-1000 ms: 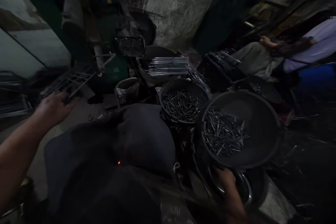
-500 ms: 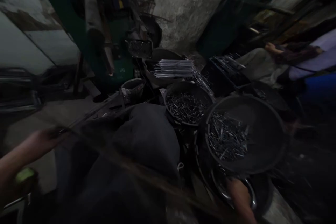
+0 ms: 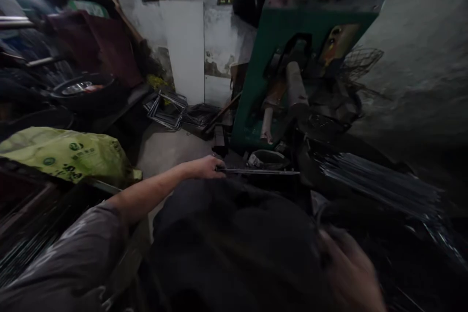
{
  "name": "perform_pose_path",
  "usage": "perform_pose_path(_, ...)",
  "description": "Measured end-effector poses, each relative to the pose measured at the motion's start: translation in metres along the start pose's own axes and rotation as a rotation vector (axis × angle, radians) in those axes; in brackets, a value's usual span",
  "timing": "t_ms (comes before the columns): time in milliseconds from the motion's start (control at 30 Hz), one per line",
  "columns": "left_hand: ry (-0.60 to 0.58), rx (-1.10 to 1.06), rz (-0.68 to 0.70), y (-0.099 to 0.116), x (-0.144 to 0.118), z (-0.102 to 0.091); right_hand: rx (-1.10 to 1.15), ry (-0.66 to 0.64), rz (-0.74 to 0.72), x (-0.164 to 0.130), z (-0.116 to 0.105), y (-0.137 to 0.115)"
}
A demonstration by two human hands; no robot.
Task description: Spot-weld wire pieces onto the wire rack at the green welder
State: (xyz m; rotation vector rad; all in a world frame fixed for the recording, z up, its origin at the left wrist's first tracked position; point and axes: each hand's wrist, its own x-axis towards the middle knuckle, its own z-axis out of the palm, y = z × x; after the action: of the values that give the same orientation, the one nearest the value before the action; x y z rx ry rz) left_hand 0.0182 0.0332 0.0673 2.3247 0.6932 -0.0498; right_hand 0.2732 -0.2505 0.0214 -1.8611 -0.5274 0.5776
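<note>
Left hand (image 3: 206, 167) gripping thin metal piece (image 3: 263, 171); right hand (image 3: 349, 265) blurred, grip indeterminable. From left hand: green machine (image 3: 280, 34), one o'clock; rods (image 3: 380, 180), three o'clock.

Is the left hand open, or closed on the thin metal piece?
Closed: the left hand has its fingers curled at one end of the thin metal piece, which juts out rightward.

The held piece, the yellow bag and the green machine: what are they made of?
Held piece: probably metal, thin, straight and grey with a faint shine; which metal, I can't tell.
Bag: likely thin plastic, slightly glossy, since it looks crinkled and carries printed marks.
Machine: maybe painted metal, going by its flat, straight-edged green panels; the dim light leaves its finish unclear.
</note>
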Motion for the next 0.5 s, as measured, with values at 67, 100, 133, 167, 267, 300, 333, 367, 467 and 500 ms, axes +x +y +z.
perform_pose_path(67, 0.0, -0.044, 0.018, 0.002, -0.001, -0.002, 0.217, -0.098, 0.031, 0.019, 0.039, -0.025)
perform_pose_path(100, 0.002, -0.053, 0.018, 0.003, -0.001, -0.004, 0.281, -0.129, 0.043, 0.029, 0.06, -0.034)
perform_pose_path(133, 0.007, -0.055, 0.014, 0.003, -0.002, -0.007, 0.338, -0.153, 0.041, 0.039, 0.082, -0.041)
perform_pose_path(167, 0.013, -0.051, 0.011, 0.002, -0.002, -0.009, 0.38, -0.159, 0.038, 0.047, 0.101, -0.046)
perform_pose_path(267, 0.047, -0.044, 0.017, 0.0, -0.003, -0.015, 0.45, -0.141, -0.013, 0.063, 0.139, -0.05)
perform_pose_path(300, 0.058, -0.048, 0.02, -0.001, -0.003, -0.016, 0.461, -0.122, -0.044, 0.066, 0.146, -0.05)
perform_pose_path(333, 0.067, -0.054, 0.022, -0.003, -0.003, -0.016, 0.466, -0.103, -0.076, 0.068, 0.15, -0.049)
perform_pose_path(367, 0.072, -0.06, 0.024, -0.004, -0.002, -0.017, 0.468, -0.081, -0.103, 0.07, 0.153, -0.05)
perform_pose_path(467, 0.084, -0.075, 0.042, -0.007, 0.0, -0.018, 0.501, -0.017, -0.134, 0.075, 0.157, -0.051)
perform_pose_path(500, 0.086, -0.079, 0.048, -0.008, 0.001, -0.018, 0.513, -0.014, -0.132, 0.077, 0.158, -0.051)
